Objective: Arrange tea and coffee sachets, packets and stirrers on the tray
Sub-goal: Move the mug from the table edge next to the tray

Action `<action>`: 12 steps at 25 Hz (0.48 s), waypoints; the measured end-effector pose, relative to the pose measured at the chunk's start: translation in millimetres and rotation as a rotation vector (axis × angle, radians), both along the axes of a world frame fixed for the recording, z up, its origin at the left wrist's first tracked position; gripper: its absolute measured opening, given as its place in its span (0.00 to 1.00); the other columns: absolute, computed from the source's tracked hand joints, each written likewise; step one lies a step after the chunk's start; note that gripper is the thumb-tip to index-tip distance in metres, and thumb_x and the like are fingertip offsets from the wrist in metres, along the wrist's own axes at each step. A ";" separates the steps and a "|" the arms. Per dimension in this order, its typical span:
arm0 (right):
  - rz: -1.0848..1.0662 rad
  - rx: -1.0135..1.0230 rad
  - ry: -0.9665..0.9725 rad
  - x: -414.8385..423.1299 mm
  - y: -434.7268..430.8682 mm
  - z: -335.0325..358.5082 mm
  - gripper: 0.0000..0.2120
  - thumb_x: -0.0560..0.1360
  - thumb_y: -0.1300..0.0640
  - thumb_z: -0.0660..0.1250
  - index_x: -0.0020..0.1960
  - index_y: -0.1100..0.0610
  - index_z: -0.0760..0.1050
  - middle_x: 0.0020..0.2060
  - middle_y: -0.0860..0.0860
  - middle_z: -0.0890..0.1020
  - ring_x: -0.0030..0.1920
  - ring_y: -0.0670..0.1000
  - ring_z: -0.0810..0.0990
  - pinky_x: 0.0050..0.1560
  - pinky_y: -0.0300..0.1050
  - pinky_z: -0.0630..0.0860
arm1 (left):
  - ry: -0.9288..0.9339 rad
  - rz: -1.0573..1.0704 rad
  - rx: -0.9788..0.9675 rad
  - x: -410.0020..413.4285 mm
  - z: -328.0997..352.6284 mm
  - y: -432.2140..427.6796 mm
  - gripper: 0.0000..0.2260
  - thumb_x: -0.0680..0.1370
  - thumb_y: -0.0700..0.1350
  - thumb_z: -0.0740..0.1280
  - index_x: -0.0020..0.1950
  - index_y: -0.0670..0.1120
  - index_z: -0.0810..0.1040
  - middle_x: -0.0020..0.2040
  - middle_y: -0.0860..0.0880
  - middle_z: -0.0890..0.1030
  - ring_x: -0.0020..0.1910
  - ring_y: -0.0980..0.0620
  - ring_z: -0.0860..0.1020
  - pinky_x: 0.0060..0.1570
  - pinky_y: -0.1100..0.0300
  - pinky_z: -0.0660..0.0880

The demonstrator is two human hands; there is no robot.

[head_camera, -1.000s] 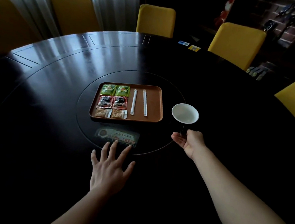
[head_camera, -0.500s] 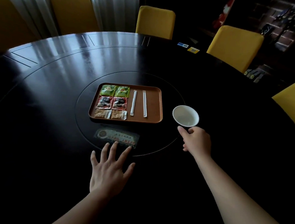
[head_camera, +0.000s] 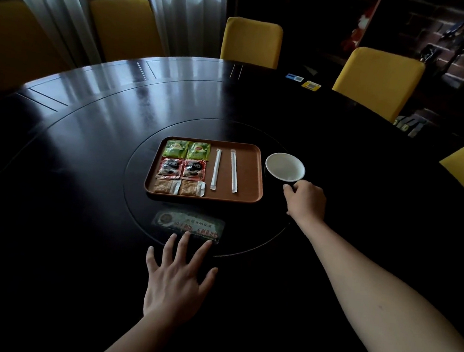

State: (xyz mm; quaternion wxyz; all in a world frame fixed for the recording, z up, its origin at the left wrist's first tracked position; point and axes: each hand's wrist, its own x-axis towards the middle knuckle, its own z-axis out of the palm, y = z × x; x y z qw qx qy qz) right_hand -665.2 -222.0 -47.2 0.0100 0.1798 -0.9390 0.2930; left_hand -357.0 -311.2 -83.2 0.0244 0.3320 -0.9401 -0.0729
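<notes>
- The right hand (head_camera: 304, 199) is closed on the handle of a white cup (head_camera: 284, 167) just right of the tray (head_camera: 249, 174).
- The left hand (head_camera: 175, 285) is laid flat on the bench (head_camera: 83, 219), fingers spread.
- Sachets (head_camera: 183, 167) and stirrers (head_camera: 224, 169) are laid in rows on the tray.

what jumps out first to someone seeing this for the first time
The brown tray at the middle of the dark round table, with green, red and tan sachets in neat pairs on its left and two white stirrers beside them. Just right of it, the right hand holds a white-lined cup; the left hand lies spread flat nearer the person.
</notes>
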 end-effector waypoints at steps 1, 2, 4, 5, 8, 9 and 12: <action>0.001 -0.008 -0.015 -0.6 -4.9 -2.4 0.17 0.73 0.44 0.64 0.38 0.58 0.77 0.34 0.58 0.84 0.34 0.62 0.84 0.40 0.55 0.83 | -0.001 0.003 0.004 0.6 0.1 -0.5 0.28 0.76 0.71 0.47 0.76 0.67 0.57 0.79 0.49 0.62 0.79 0.44 0.54 0.73 0.34 0.47; -0.006 -0.014 -0.028 0.2 -8.3 -3.1 0.17 0.73 0.44 0.64 0.39 0.58 0.78 0.34 0.58 0.84 0.35 0.62 0.84 0.41 0.55 0.83 | 0.005 0.006 0.007 0.4 1.6 -0.4 0.28 0.76 0.71 0.47 0.76 0.67 0.56 0.80 0.49 0.61 0.79 0.44 0.53 0.73 0.34 0.47; -0.032 -0.005 -0.024 1.8 -12.2 -3.8 0.18 0.72 0.42 0.63 0.41 0.57 0.78 0.34 0.58 0.85 0.36 0.61 0.85 0.42 0.53 0.83 | -0.010 0.004 0.016 -0.2 7.1 0.6 0.28 0.76 0.70 0.46 0.76 0.68 0.53 0.80 0.49 0.58 0.80 0.44 0.50 0.73 0.34 0.44; -0.037 0.005 -0.016 0.5 -13.5 -3.9 0.19 0.71 0.41 0.63 0.43 0.58 0.79 0.34 0.57 0.85 0.36 0.61 0.85 0.43 0.52 0.83 | -0.027 -0.001 0.028 -0.8 8.8 0.6 0.28 0.76 0.70 0.46 0.77 0.67 0.51 0.81 0.49 0.55 0.80 0.45 0.48 0.73 0.35 0.42; -0.033 0.021 -0.021 0.6 -14.7 -3.8 0.20 0.70 0.40 0.62 0.43 0.57 0.78 0.34 0.57 0.85 0.36 0.61 0.85 0.43 0.52 0.83 | -0.043 0.003 0.050 -0.2 12.3 0.9 0.28 0.77 0.70 0.45 0.77 0.67 0.49 0.81 0.49 0.53 0.80 0.45 0.45 0.74 0.35 0.41; -0.036 0.019 -0.022 0.9 -15.1 -3.5 0.21 0.70 0.39 0.62 0.42 0.57 0.78 0.34 0.57 0.85 0.36 0.61 0.85 0.42 0.53 0.83 | -0.048 0.005 0.053 0.3 11.7 0.8 0.28 0.77 0.70 0.45 0.77 0.67 0.49 0.81 0.50 0.53 0.80 0.45 0.45 0.74 0.35 0.41; -0.036 0.000 -0.033 0.8 -16.1 -2.4 0.19 0.71 0.40 0.63 0.41 0.56 0.78 0.35 0.57 0.85 0.35 0.61 0.85 0.41 0.54 0.83 | -0.045 0.002 0.045 1.8 10.3 0.8 0.28 0.77 0.70 0.45 0.77 0.67 0.49 0.81 0.50 0.53 0.80 0.45 0.45 0.74 0.35 0.41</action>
